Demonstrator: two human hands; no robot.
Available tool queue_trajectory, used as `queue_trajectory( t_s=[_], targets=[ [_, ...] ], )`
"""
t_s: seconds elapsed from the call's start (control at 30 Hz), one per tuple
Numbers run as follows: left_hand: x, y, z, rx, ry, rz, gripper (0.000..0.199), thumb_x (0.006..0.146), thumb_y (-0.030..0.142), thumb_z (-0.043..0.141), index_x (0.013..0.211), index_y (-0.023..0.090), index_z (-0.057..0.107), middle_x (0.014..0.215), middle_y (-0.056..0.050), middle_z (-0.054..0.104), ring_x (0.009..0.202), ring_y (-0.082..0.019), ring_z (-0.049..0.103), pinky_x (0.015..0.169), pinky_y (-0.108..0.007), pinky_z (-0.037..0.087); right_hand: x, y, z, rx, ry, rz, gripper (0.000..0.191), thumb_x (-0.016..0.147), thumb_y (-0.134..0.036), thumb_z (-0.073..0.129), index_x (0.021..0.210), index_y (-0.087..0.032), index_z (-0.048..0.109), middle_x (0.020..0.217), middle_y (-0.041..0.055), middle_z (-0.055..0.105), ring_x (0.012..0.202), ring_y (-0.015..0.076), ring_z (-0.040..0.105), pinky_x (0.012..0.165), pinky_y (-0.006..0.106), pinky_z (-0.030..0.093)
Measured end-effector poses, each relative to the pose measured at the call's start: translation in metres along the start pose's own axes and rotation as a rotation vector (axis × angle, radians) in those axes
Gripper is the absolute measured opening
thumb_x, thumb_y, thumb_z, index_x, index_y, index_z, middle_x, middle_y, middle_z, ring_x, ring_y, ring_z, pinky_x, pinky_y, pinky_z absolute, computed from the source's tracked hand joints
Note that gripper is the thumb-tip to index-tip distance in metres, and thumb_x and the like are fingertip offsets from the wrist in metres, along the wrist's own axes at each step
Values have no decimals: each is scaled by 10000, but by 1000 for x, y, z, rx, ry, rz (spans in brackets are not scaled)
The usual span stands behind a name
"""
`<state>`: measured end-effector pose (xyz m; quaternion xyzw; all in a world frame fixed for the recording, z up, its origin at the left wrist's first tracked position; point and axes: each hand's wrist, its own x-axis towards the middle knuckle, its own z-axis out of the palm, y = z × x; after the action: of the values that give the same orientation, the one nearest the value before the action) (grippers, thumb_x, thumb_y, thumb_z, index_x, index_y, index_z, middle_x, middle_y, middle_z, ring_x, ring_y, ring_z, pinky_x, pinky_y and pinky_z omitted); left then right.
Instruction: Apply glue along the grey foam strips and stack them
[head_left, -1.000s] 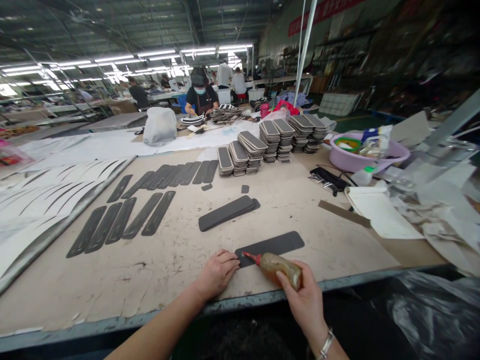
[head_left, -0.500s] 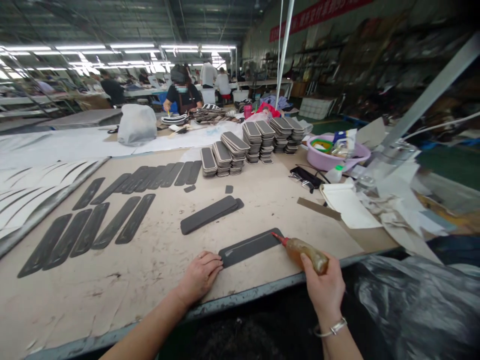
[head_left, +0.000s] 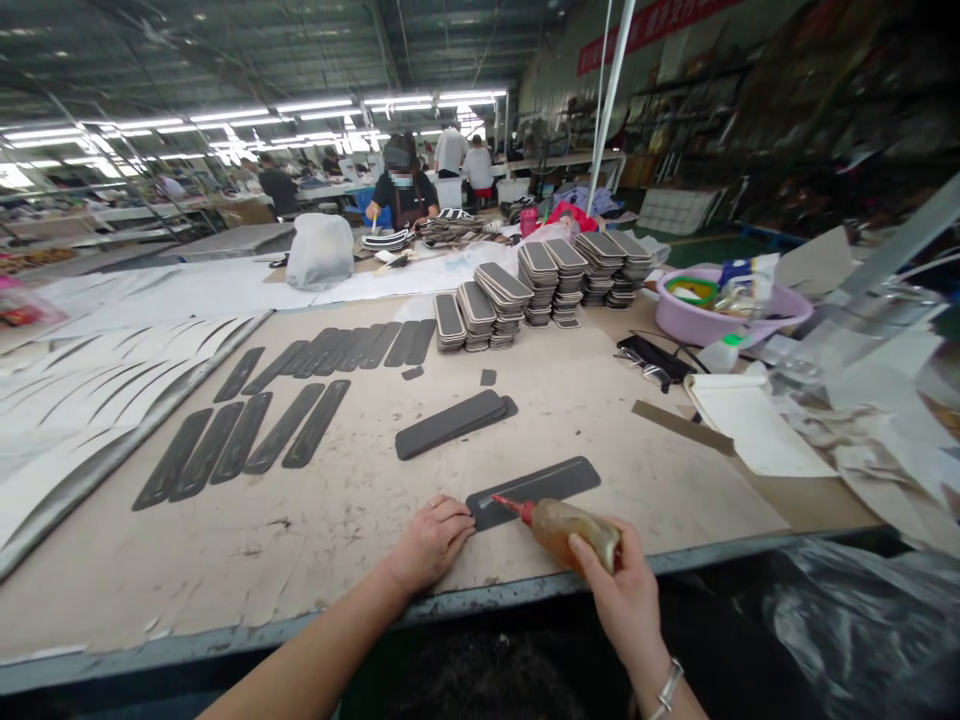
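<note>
A dark grey strip with rounded corners (head_left: 562,484) lies near the front edge of the table. My left hand (head_left: 433,540) is closed at its left end, fingertips pinning that edge down. In my right hand (head_left: 626,590) is a squeeze glue bottle (head_left: 574,532) of cloudy amber plastic, tilted with its red nozzle (head_left: 514,506) pointing left. The nozzle tip is over the left part of the strip, and I cannot tell whether it touches. A thin shiny line of glue runs along the strip's surface. Behind it, two more dark strips (head_left: 450,424) overlap.
Several dark, shiny-faced strips (head_left: 319,425) lie in rows at left. Stacks of pale-edged pieces (head_left: 491,305) stand at the back. To the right are a purple basin (head_left: 679,315), glasses (head_left: 645,368) and a white pad (head_left: 754,430). A co-worker (head_left: 405,190) sits beyond.
My right hand has moved the bottle left, so its nozzle has gone from the strip's right end to its left part. My left hand stays on the strip. The camera view has shifted slightly.
</note>
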<state>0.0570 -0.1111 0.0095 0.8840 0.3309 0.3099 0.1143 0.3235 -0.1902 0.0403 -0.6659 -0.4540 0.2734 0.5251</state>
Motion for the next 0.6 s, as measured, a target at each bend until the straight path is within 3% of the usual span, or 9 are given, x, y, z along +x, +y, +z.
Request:
queue_trajectory(
  t_s=[0.2, 0.4, 0.6],
  targets=[
    [2, 2, -2, -4, 5, 24, 170, 929, 152, 519, 964, 145, 685, 947, -72, 674, 874, -172, 567, 829, -335, 508, -2, 2, 16, -32, -91, -2, 430, 808, -536, 671, 1043, -198, 548, 935, 40, 616, 830, 223, 580, 762, 338, 466],
    [2, 3, -1, -8, 0, -8, 186, 946, 177, 496, 965, 146, 679, 902, -69, 675, 861, -167, 583, 831, -341, 511, -6, -3, 6, -44, -161, 33, 439, 803, -561, 660, 1016, -195, 545, 861, 27, 628, 754, 214, 587, 699, 316, 469],
    [1, 2, 0, -29, -3, -19, 176, 934, 169, 509, 938, 146, 683, 906, -70, 670, 849, -172, 573, 807, -349, 510, -1, -2, -10, -145, -124, 42, 462, 786, -608, 639, 990, -203, 553, 801, 10, 620, 707, 207, 575, 671, 309, 464]
  ],
)
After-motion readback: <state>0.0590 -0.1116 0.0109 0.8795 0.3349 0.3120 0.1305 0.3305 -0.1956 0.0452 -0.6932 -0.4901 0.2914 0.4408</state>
